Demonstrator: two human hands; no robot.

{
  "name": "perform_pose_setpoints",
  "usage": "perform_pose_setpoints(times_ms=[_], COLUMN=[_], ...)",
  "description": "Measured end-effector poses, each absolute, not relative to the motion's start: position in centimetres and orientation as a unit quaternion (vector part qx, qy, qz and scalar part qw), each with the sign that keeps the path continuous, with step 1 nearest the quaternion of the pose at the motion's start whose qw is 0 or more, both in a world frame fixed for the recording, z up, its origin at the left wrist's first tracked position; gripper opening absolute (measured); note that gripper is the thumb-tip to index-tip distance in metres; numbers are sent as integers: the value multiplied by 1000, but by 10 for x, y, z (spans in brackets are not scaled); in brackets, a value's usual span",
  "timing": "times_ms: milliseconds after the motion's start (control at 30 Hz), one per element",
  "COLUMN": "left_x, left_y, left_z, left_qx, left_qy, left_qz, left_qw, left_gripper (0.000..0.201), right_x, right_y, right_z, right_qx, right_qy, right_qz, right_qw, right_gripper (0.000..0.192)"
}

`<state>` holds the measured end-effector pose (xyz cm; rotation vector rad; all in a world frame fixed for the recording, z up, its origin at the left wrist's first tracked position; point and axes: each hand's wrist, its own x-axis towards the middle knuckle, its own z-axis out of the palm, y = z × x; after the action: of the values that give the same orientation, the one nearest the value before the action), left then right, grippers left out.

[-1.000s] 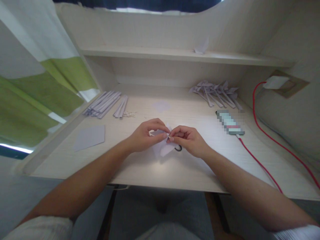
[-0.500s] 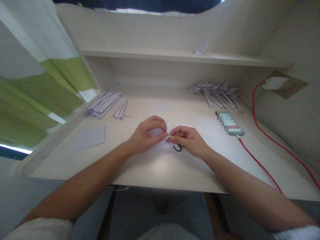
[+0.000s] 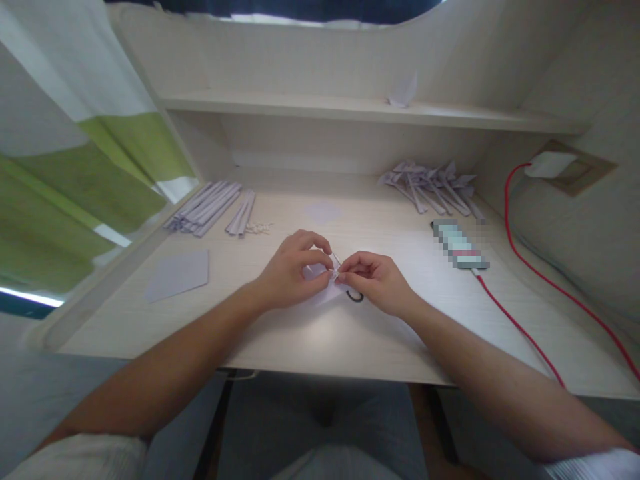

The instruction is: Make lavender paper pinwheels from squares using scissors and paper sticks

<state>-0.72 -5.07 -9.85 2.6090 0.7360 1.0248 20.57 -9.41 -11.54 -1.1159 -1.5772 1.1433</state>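
Since a second ago the pale paper piece [image 3: 323, 283] has come down from a lifted flap to lie nearly flat between my fingers, and my hands have drawn a little closer over it. Far left, the flat sheet [image 3: 179, 274] and the bundle of folded strips [image 3: 207, 208] lie well apart from my work. My left hand [image 3: 293, 270] is closed on the paper, thumb and forefinger pinching its near edge just above the worktop [image 3: 310, 340]. My right hand [image 3: 375, 280] pinches the same small fold where our fingertips meet, with a dark ring [image 3: 356, 297] just beneath it. I judge I am mid-crease; the next press wants both edges aligned and a firm, even squeeze. Finished folded pieces [image 3: 433, 187] lie far right.
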Motion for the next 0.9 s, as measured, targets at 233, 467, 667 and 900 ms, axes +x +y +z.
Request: perform_pose_setpoints(times_ms=[233, 467, 667, 900], left_x=[-9, -7, -6, -6], left_y=[-50, -49, -51, -53], left_z=[-101, -100, -100, -100], left_qx=[907, 910, 914, 913], left_qy=[248, 242, 240, 240], left_qz=[322, 324, 315, 319], left_qw=[105, 89, 81, 79], left_gripper=[12, 12, 11, 9], right_x=[206, 205, 204, 202], right_y=[-96, -97, -98, -99], right_z=[-115, -115, -116, -112], right_qx=[-458, -451, -446, -454], right_qy=[-643, -649, -648, -637], right_qz=[446, 450, 452, 461], right_qw=[421, 416, 420, 419], right_gripper=[11, 14, 17, 18])
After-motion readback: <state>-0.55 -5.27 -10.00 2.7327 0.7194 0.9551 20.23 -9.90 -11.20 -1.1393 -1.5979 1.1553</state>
